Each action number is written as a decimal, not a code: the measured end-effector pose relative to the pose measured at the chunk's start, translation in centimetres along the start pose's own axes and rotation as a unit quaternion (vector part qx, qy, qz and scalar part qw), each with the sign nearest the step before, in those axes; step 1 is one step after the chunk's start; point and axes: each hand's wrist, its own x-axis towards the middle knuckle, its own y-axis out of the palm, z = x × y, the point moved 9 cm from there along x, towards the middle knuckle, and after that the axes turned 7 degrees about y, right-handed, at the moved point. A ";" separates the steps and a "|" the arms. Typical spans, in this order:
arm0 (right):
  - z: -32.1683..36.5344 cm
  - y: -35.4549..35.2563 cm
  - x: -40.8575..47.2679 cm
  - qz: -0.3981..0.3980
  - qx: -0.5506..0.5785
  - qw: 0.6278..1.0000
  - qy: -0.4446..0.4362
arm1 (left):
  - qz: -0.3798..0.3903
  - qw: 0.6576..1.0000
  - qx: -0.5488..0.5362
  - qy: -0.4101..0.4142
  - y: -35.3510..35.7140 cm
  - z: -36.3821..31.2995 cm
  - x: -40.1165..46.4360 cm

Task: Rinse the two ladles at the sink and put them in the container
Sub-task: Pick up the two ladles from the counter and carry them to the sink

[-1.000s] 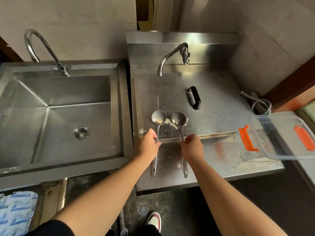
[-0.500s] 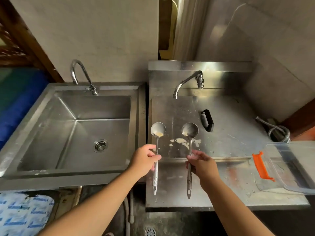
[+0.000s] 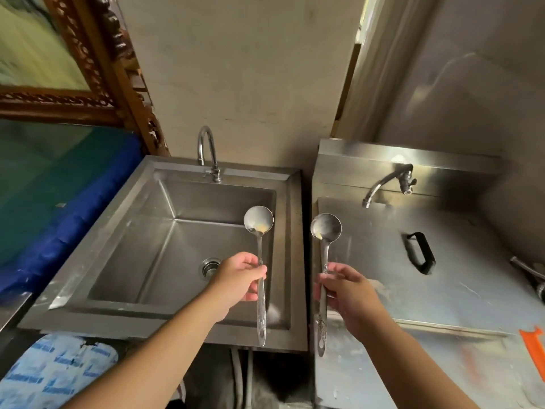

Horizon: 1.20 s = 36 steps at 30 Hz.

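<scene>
My left hand grips the handle of a steel ladle, held upright over the right side of the steel sink; yellowish residue sits in its bowl. My right hand grips a second steel ladle, also upright, its bowl above the gap between the sink and the steel counter. Both ladles are in the air and apart from each other. The sink's curved tap stands at the back with no water running. Only an orange clasp of the container shows at the right edge.
A second tap hangs over the counter's back. A black handle-like object lies on the counter. The drain sits in the sink floor. A blue covered surface lies to the left, a carved wooden frame above it.
Both hands have lifted the ladles off the counter and carried them left toward the sink. The view has swung left, so the container has almost left the frame.
</scene>
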 end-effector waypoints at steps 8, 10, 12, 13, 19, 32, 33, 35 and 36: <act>-0.7 15.3 3.1 -0.018 -0.001 1.000 0.010 | 0.049 0.999 0.005 -0.002 -13.5 0.1 6.7; -1.2 19.7 3.9 -0.017 0.040 0.999 0.030 | 0.055 0.998 -0.006 -0.019 -17.1 0.3 8.4; -1.6 23.7 4.5 -0.013 0.073 0.996 0.049 | 0.053 0.998 -0.014 -0.032 -20.5 0.4 10.1; -1.7 25.3 4.7 -0.014 0.074 0.996 0.055 | 0.047 0.998 -0.012 -0.035 -22.1 0.5 10.8; -1.8 31.2 7.4 -0.086 0.038 0.994 0.058 | 0.003 0.998 -0.025 -0.052 -28.7 2.2 14.7; -1.3 33.7 14.9 -0.107 -0.112 0.987 0.040 | 0.009 0.990 -0.100 -0.101 -21.0 3.7 17.9; -1.0 33.1 15.5 -0.117 -0.148 0.982 0.033 | 0.000 0.991 -0.094 -0.098 -20.3 3.4 18.2; -0.4 32.1 16.6 -0.127 -0.214 0.968 0.013 | -0.027 0.991 -0.088 -0.100 -19.0 2.9 18.8; -0.1 31.8 17.1 -0.127 -0.242 0.962 -0.001 | -0.038 0.990 -0.093 -0.103 -18.5 2.8 19.1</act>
